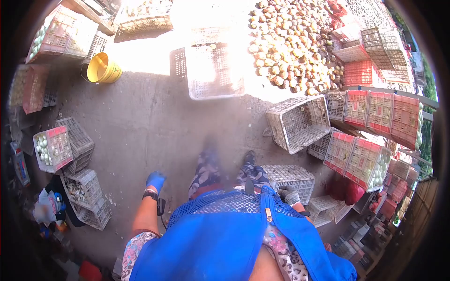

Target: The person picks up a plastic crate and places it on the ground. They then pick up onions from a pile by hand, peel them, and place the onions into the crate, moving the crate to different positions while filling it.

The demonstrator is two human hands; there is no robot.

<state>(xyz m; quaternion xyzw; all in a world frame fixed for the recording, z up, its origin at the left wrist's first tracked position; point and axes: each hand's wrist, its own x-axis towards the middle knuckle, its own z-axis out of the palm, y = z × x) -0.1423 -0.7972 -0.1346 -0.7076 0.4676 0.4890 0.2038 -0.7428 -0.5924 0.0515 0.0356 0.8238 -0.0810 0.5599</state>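
My left hand [155,181], in a blue glove, hangs at my side over the grey floor [136,126]; its fingers are too small and blurred to make out. By my right hip is my right hand [289,194] in a grey glove, partly hidden by the blue vest [206,239]. It is beside a pale upturned crate [288,177], and whether it touches the crate is unclear. A tilted empty crate [298,122] lies ahead on the right. Straight ahead a white crate [215,79] stands in bright sunlight.
A heap of round brown produce [293,47] lies at the upper right. Stacked red and white crates [370,110] line the right side. A yellow bucket [104,69] stands at the upper left, with crates [75,140] below it. A person [47,206] is at the far left.
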